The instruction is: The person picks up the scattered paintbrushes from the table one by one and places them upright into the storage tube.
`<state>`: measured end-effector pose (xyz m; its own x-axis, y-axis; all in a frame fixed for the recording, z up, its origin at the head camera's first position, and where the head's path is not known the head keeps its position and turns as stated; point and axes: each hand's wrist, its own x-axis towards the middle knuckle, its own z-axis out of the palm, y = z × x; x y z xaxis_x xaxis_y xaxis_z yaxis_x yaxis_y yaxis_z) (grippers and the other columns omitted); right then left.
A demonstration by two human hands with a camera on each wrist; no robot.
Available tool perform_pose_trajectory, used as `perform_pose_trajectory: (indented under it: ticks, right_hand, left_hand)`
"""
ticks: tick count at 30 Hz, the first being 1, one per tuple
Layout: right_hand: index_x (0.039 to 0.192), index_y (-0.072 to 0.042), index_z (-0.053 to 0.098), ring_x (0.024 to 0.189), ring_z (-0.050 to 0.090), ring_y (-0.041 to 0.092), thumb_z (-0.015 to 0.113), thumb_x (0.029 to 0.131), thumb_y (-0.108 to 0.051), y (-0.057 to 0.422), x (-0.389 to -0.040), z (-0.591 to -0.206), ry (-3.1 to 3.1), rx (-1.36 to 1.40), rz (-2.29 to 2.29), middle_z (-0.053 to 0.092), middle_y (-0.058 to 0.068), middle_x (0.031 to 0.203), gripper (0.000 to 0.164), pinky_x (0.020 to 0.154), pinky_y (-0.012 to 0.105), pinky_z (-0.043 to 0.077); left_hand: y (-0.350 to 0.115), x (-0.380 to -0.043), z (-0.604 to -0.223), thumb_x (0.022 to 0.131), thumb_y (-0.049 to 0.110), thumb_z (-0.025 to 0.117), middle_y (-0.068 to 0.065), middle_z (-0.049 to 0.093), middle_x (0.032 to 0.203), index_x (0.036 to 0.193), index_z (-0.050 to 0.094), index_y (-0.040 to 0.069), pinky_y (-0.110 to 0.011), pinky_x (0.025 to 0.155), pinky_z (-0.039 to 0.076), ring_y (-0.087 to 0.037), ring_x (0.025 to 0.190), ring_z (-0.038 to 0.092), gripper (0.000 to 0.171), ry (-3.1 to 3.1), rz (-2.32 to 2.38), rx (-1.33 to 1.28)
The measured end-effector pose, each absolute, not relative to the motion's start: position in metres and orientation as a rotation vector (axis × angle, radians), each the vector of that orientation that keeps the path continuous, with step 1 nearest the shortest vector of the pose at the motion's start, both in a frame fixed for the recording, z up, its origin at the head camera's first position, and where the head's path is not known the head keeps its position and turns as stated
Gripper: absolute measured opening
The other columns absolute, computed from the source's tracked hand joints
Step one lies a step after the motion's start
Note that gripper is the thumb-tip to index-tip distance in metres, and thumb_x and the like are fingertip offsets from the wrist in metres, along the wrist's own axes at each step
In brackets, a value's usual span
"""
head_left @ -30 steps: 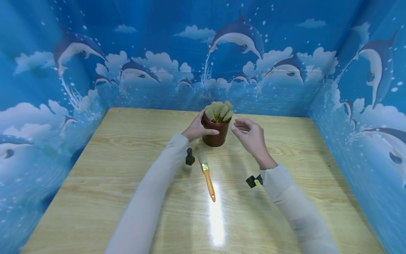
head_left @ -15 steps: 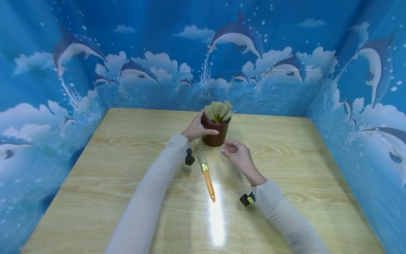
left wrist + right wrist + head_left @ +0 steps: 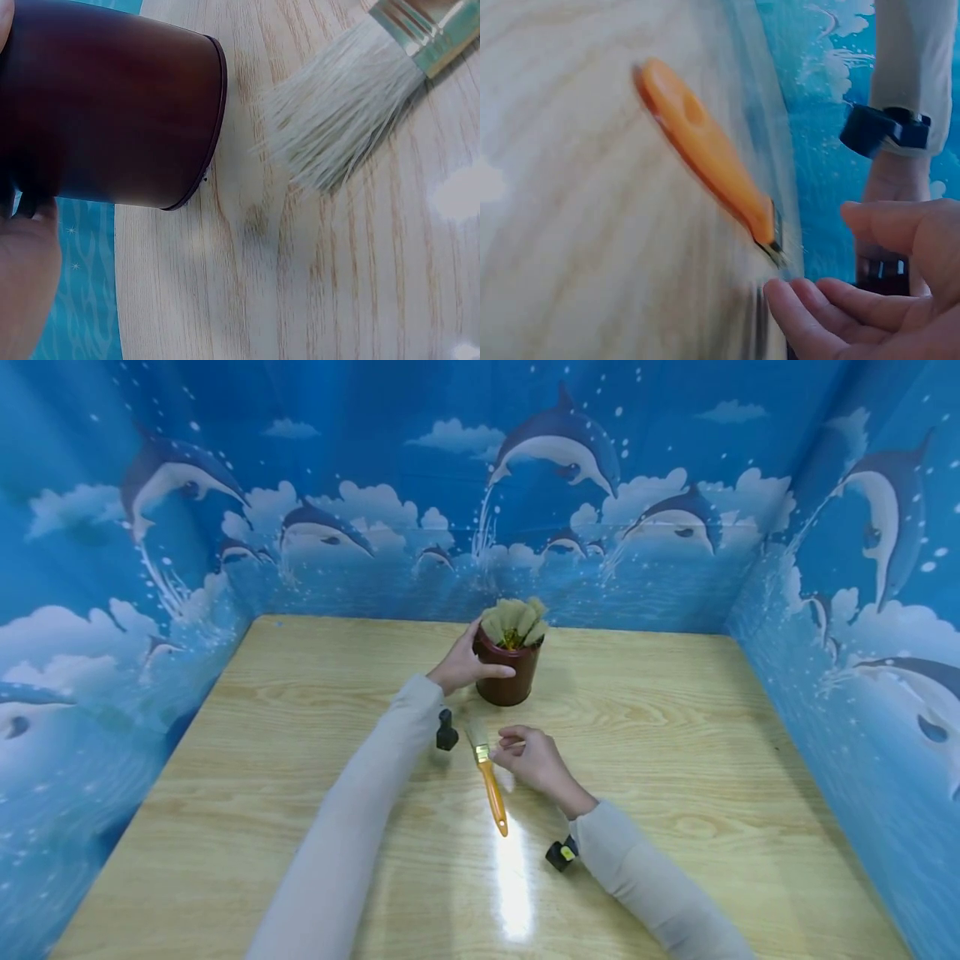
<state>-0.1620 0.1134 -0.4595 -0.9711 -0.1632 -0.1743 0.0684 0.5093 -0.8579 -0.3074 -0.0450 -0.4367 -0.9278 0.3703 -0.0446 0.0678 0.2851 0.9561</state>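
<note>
A dark reddish-brown pot (image 3: pixel 512 683) stands near the far side of the table, with pale, fan-shaped leaves (image 3: pixel 517 617) rising from its mouth. My left hand (image 3: pixel 456 668) grips its left side, thumb across the front and fingers partly hidden behind. In front of the pot lies a paintbrush (image 3: pixel 492 787) with an orange handle and gold ferrule. The left wrist view shows its pale bristles (image 3: pixel 341 109) pointing toward the pot's base. Beside the ferrule hovers my right hand (image 3: pixel 536 762), fingers bent, thumb apart from them in the right wrist view, holding nothing.
The pot and brush are on a light wood-grain table (image 3: pixel 315 710). Dolphin-printed blue curtains (image 3: pixel 420 452) enclose its back and sides. A black wrist camera (image 3: pixel 561 855) sits by the right sleeve, another (image 3: pixel 446 731) by the left.
My right hand has come from beside the pot's rim down and leftward to the brush. My left hand keeps its hold on the pot; pot and brush stay in place.
</note>
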Motion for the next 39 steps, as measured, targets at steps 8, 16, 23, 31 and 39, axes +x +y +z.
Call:
perform_pose_trajectory:
  ticks: [8, 16, 23, 31, 39]
  right_hand:
    - [0.121, 0.003, 0.062, 0.095, 0.067, 0.024, 0.077, 0.081, -0.022, 0.099, -0.16, -0.462, 2.601, -0.122, -1.284, 0.068, 0.013, 0.107, 0.049, 0.079, 0.035, 0.055]
    - [0.104, 0.002, 0.067, 0.079, 0.057, 0.017, 0.081, 0.075, -0.018, 0.091, -0.165, -0.464, 2.766, -0.257, -1.029, 0.064, 0.004, 0.087, 0.037, 0.072, 0.032, 0.05]
    - [0.095, -0.003, 0.069, 0.072, 0.057, 0.015, 0.081, 0.073, -0.015, 0.092, -0.168, -0.465, 2.787, -0.246, -0.998, 0.064, 0.002, 0.078, 0.028, 0.067, 0.029, 0.048]
    - [0.093, -0.006, 0.07, 0.073, 0.056, 0.011, 0.082, 0.074, -0.016, 0.097, -0.168, -0.462, 2.711, -0.228, -0.99, 0.063, -0.001, 0.079, 0.024, 0.067, 0.027, 0.047]
    - [0.086, -0.004, 0.069, 0.071, 0.054, 0.013, 0.08, 0.074, -0.012, 0.104, -0.169, -0.463, 2.681, -0.234, -0.975, 0.061, 0.001, 0.076, 0.018, 0.063, 0.024, 0.045]
  left_hand:
    - [-0.045, -0.307, -0.437, 0.074, 0.03, 0.084, -0.001, 0.024, 0.156, 0.155, 0.006, 0.027, -0.045, 0.112, 0.03, -0.02, 0.141, 0.028, 0.113, 2.288, 1.696, 0.398]
    - [-0.045, -0.307, -0.437, 0.074, 0.03, 0.084, -0.001, 0.025, 0.156, 0.155, 0.006, 0.027, -0.044, 0.112, 0.03, -0.02, 0.141, 0.029, 0.113, 2.291, 1.697, 0.409]
    - [-0.045, -0.308, -0.439, 0.073, 0.03, 0.085, -0.001, 0.027, 0.155, 0.155, 0.007, 0.027, -0.044, 0.111, 0.031, -0.02, 0.14, 0.03, 0.114, 2.296, 1.704, 0.419]
    - [-0.045, -0.308, -0.438, 0.073, 0.031, 0.085, -0.001, 0.026, 0.156, 0.155, 0.007, 0.027, -0.045, 0.112, 0.03, -0.021, 0.141, 0.029, 0.114, 2.295, 1.707, 0.412]
    - [-0.046, -0.306, -0.436, 0.073, 0.03, 0.084, -0.002, 0.024, 0.156, 0.155, 0.006, 0.027, -0.046, 0.113, 0.028, -0.022, 0.142, 0.027, 0.113, 2.282, 1.704, 0.415]
